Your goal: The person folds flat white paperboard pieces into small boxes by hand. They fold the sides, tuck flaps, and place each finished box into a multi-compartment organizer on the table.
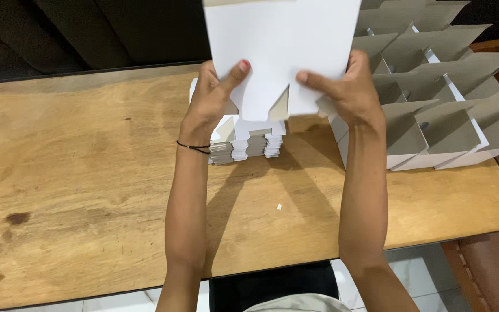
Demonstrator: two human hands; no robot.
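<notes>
Wooden tabletop (pixel 88 173) fills the view, worn and stained, with a dark wall behind it and pale floor tiles showing at the near edge. Both arms reach out over it. Left hand (pixel 215 98) is closed on the lower left edge of a flat white cardboard sheet (pixel 281 40), thumb with a red nail pressed on the front face, fingers tucked behind; a thin black band (pixel 194 148) circles that wrist. Right hand (pixel 345 89) grips the lower right edge the same way, thumb flat across the front, fingers wrapped around the back. The sheet is held upright between the two hands, raised off the tabletop, its cut flaps hanging down at the bottom, and its top runs out of view. Directly below and behind the sheet sits a stack of flat white sheets (pixel 246 144), resting on the tabletop close to the left wrist. Off to the right, just beyond the right hand, stand rows of folded boxes (pixel 446 115), white outside and grey inside, lids open and tilted up. A tiny white scrap (pixel 279 206) lies on the wood between the forearms.
</notes>
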